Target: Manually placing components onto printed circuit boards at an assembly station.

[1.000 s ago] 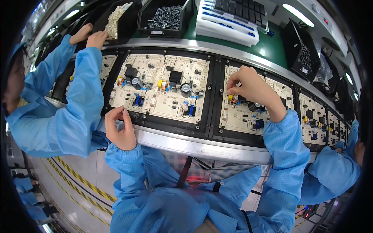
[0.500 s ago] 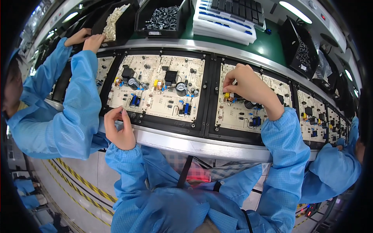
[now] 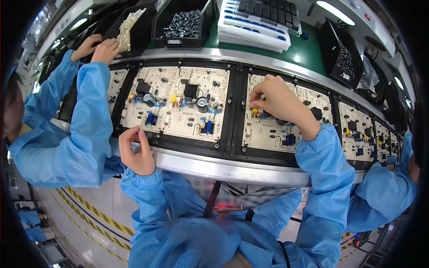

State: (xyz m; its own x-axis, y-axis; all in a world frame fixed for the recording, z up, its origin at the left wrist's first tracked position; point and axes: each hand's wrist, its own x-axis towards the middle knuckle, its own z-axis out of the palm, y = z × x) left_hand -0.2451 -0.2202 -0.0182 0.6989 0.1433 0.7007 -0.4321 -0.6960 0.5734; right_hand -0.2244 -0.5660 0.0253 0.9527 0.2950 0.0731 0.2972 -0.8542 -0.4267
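Note:
My right hand (image 3: 278, 99) is over the circuit board (image 3: 263, 138) in front of me to the right. Its thumb and fingers are pinched together just above a small yellow component (image 3: 255, 111); what lies between the fingertips is hidden. My left hand (image 3: 137, 154) is at the near edge of the left-hand circuit board (image 3: 172, 123), thumb and forefinger tips drawn together, anything in them too small to make out. Both boards carry black blocks, round capacitors and blue coils, and sit in black frames (image 3: 234, 107).
A co-worker's hands (image 3: 106, 52) are at a bin of cream-coloured parts (image 3: 128, 31) at the far left. Behind the boards stand a black bin of dark metal parts (image 3: 183, 24), stacked white foam trays (image 3: 252, 38) and another black bin (image 3: 344, 62). A metal rail (image 3: 223, 172) runs along the near edge.
The boards have shifted slightly left in view, and my right hand has shifted left with them, still pinched by the yellow component. My left hand is almost still.

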